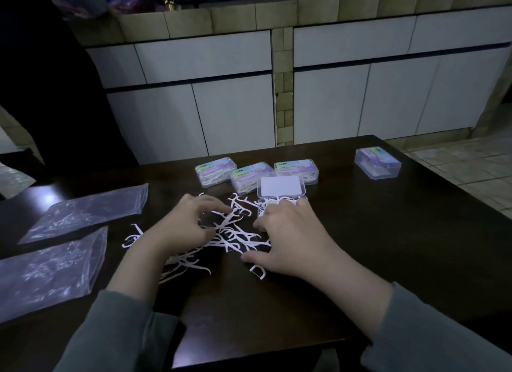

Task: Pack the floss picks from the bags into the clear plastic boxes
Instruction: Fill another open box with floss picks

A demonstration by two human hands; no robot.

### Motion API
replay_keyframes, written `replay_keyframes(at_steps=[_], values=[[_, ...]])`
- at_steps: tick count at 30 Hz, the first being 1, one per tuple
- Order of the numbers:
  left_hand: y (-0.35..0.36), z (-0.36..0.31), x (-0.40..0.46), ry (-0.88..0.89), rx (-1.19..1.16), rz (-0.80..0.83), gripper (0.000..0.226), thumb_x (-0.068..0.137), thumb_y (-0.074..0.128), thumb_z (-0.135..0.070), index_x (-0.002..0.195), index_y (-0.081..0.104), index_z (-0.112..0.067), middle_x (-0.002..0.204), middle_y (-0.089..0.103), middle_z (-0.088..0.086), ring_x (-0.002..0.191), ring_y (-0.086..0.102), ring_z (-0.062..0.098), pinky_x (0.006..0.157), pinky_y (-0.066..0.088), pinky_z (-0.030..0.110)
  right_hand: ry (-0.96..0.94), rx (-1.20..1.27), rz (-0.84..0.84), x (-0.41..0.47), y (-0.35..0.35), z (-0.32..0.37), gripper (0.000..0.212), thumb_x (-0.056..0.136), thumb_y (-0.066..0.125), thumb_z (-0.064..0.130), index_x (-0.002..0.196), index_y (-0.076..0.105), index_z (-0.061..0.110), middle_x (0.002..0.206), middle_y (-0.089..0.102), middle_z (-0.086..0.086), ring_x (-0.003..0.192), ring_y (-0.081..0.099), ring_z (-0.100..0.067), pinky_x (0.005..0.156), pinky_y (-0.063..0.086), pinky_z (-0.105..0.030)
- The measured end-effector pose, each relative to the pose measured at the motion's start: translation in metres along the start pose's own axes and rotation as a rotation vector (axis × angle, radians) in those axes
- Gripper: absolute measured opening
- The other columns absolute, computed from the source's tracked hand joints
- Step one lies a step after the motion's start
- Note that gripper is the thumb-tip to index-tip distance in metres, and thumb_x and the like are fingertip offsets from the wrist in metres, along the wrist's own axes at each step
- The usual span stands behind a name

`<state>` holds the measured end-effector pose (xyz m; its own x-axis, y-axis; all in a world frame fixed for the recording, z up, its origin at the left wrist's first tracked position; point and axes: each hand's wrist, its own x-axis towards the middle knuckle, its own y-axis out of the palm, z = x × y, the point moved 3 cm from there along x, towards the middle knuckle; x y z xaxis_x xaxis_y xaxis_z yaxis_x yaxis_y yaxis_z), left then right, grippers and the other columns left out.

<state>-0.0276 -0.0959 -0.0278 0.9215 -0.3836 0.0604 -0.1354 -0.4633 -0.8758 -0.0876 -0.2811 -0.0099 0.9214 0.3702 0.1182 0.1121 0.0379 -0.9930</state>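
A pile of loose white floss picks point(235, 234) lies on the dark table point(388, 247) between my hands. My left hand point(182, 227) hovers over the pile's left side, and its curled fingers and thumb pinch a pick. Just behind the pile stands an open clear box point(279, 190), its lid raised, with picks inside. My right hand point(291, 238) lies spread with its fingertips on the picks at that box's front and its thumb stretched out to the left. Three shut boxes point(250, 178) filled with picks stand in a row behind it.
Another shut clear box point(378, 162) stands apart at the table's far right. Two flattened clear plastic bags point(91, 209) point(47, 272) lie on the left. White cabinet doors point(235, 114) rise beyond the table's far edge, and a tiled floor point(471, 161) shows at right.
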Motion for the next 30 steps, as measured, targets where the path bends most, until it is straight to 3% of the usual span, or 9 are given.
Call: replay_keyframes(at_steps=[5, 8, 14, 17, 24, 30], values=[[0.005, 0.0, -0.013, 0.04, 0.041, 0.088, 0.053, 0.078, 0.076, -0.022, 0.122, 0.058, -0.045, 0.123, 0.047, -0.025, 0.111, 0.038, 0.004, 0.094, 0.032, 0.017, 0.076, -0.105, 0.116, 0.001, 0.002, 0.018, 0.057, 0.092, 0.046, 0.062, 0.124, 0.057, 0.016, 0.126, 0.055, -0.007, 0.117, 0.047, -0.027, 0.098, 0.028, -0.044], [0.005, -0.001, -0.012, -0.003, 0.093, 0.072, 0.053, 0.076, 0.079, -0.035, 0.124, 0.059, -0.044, 0.123, 0.046, -0.021, 0.112, 0.036, 0.007, 0.1, 0.033, 0.026, 0.129, -0.099, 0.15, 0.003, 0.01, 0.027, 0.046, 0.098, 0.044, 0.049, 0.128, 0.054, 0.016, 0.129, 0.05, -0.009, 0.119, 0.046, -0.028, 0.097, 0.028, -0.045], [0.003, 0.001, -0.011, 0.027, 0.051, -0.028, 0.023, 0.077, 0.079, -0.031, 0.092, 0.071, -0.047, 0.1, 0.06, -0.021, 0.104, 0.049, 0.004, 0.094, 0.04, 0.026, 0.232, -0.065, 0.057, 0.003, 0.009, 0.024, 0.029, 0.097, 0.054, 0.034, 0.125, 0.057, 0.025, 0.124, 0.052, -0.003, 0.118, 0.047, -0.026, 0.093, 0.033, -0.042], [0.004, 0.0, -0.011, 0.036, 0.038, -0.057, 0.023, 0.078, 0.078, -0.031, 0.074, 0.066, -0.05, 0.094, 0.063, -0.021, 0.1, 0.052, 0.003, 0.088, 0.041, 0.025, 0.237, -0.066, 0.054, 0.003, 0.01, 0.021, 0.027, 0.097, 0.054, 0.031, 0.122, 0.056, 0.023, 0.122, 0.052, -0.004, 0.116, 0.048, -0.025, 0.093, 0.033, -0.041], [0.008, -0.003, -0.009, 0.039, 0.098, -0.081, 0.018, 0.083, 0.072, -0.032, 0.078, 0.06, -0.044, 0.091, 0.06, -0.017, 0.095, 0.049, 0.007, 0.08, 0.04, 0.025, 0.253, -0.171, 0.132, 0.003, 0.021, 0.022, 0.035, 0.101, 0.04, 0.019, 0.135, 0.043, 0.012, 0.129, 0.049, -0.009, 0.12, 0.046, -0.028, 0.102, 0.027, -0.047], [0.004, -0.005, -0.009, 0.058, 0.04, -0.188, 0.027, 0.084, 0.073, -0.029, 0.071, 0.058, -0.048, 0.083, 0.061, -0.017, 0.089, 0.05, 0.004, 0.075, 0.038, 0.022, 0.246, -0.113, 0.058, 0.001, 0.013, 0.013, 0.018, 0.099, 0.047, 0.02, 0.116, 0.054, 0.018, 0.113, 0.06, -0.003, 0.11, 0.051, -0.024, 0.095, 0.03, -0.042]])
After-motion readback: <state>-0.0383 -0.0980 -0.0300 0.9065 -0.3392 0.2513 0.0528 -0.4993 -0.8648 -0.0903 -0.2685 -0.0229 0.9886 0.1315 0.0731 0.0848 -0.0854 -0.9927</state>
